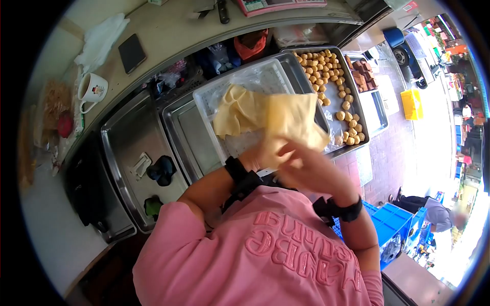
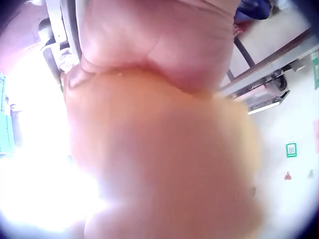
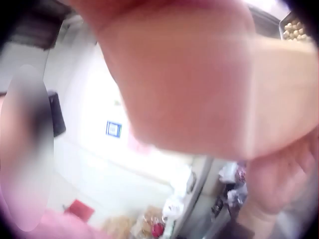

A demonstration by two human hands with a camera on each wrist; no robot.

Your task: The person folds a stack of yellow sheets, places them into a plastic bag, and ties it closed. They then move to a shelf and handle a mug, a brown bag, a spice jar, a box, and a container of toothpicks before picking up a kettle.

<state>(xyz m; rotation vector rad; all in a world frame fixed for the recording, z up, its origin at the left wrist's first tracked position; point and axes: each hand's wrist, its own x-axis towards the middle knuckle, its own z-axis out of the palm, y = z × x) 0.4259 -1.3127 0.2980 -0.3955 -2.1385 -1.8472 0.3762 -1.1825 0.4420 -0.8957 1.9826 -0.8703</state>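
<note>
Both hands hold up a thin, pliable pale yellow sheet (image 1: pixel 296 115), blurred by motion, above a white perforated tray (image 1: pixel 204 102). My left hand (image 1: pixel 258 155) grips the near side of the sheet, its fingers partly hidden behind it. Beside it, my right hand (image 1: pixel 314 166) has curled fingers at the lower edge of the same sheet. Another yellow sheet (image 1: pixel 237 109) lies crumpled on clear plastic in the white tray. In the left wrist view, the held sheet (image 2: pixel 169 149) spreads below the palm and fills much of the view.
A metal tray of tan balls (image 1: pixel 319 71) stands on the right, near brown blocks (image 1: pixel 363 76). Steel trays (image 1: pixel 117 137) on the left hold small dark items. On the shelf ahead are a mug (image 1: pixel 94 87), a phone (image 1: pixel 132 53) and a knife (image 1: pixel 223 11).
</note>
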